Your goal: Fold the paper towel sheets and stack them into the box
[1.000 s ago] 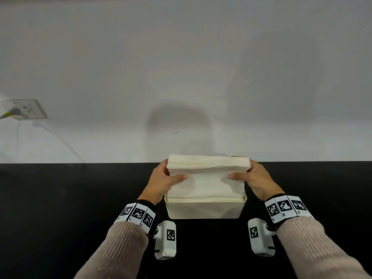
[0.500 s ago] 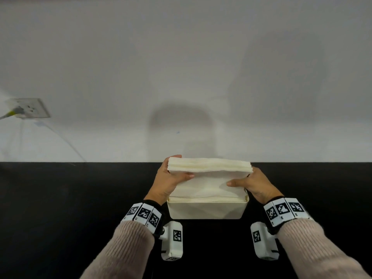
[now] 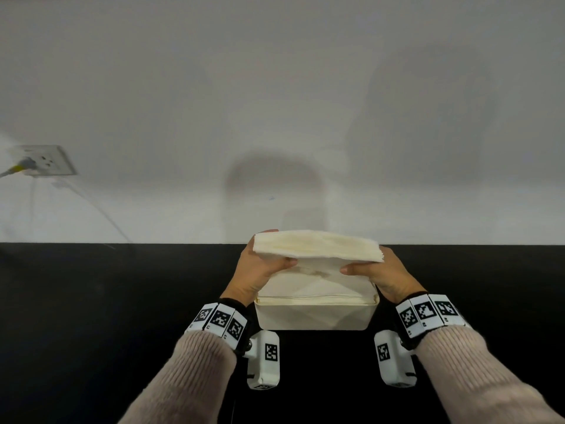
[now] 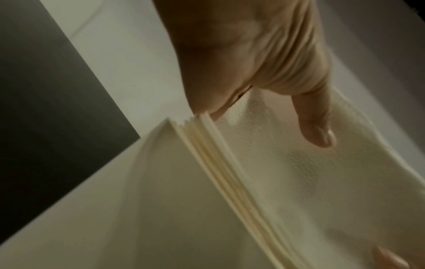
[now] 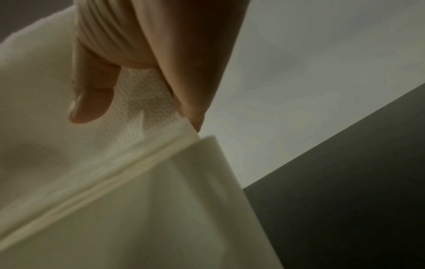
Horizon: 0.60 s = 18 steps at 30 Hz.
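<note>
A thick stack of folded white paper towel sheets (image 3: 315, 249) is held tilted over the cream box (image 3: 315, 316), its near edge down inside the box and its far edge raised. My left hand (image 3: 260, 267) grips the stack's left end, thumb on the near face. My right hand (image 3: 379, 270) grips the right end the same way. In the left wrist view the thumb (image 4: 317, 125) presses the embossed towel stack (image 4: 287, 172). The right wrist view shows the thumb (image 5: 92, 98) on the towel stack (image 5: 138, 127) above the box wall (image 5: 161, 218).
The box stands on a black tabletop (image 3: 91, 316) close to its far edge, which meets a white wall (image 3: 275, 117). A wall socket (image 3: 46, 160) with a plugged cable is at the far left.
Both hands have tipped the stack's far edge higher and drawn slightly nearer to me; the grip on both ends is unchanged.
</note>
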Available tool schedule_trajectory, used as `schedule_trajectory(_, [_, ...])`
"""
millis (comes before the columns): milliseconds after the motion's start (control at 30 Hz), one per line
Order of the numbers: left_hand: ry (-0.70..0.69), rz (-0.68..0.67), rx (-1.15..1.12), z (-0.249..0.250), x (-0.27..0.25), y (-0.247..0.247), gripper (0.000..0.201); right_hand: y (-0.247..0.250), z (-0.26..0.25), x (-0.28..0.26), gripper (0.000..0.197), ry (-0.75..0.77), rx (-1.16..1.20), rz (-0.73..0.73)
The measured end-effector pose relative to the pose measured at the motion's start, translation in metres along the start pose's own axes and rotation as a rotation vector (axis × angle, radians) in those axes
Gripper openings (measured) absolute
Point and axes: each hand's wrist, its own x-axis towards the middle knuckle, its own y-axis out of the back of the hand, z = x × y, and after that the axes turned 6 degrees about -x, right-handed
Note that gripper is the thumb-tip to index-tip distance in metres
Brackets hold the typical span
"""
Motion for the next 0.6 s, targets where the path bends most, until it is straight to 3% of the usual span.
schedule_trajectory(300, [0.013,-0.02,0.024,-0.001,-0.003,0.0,0.066,0.002,0.007,0.0,0.052,-0.053,0.008,0.024])
schedule_trajectory(600, [0.0,0.011,0.047,0.002,-0.002,-0.001,0.062,0.002,0.002,-0.002,0.047,-0.051,0.049,0.047])
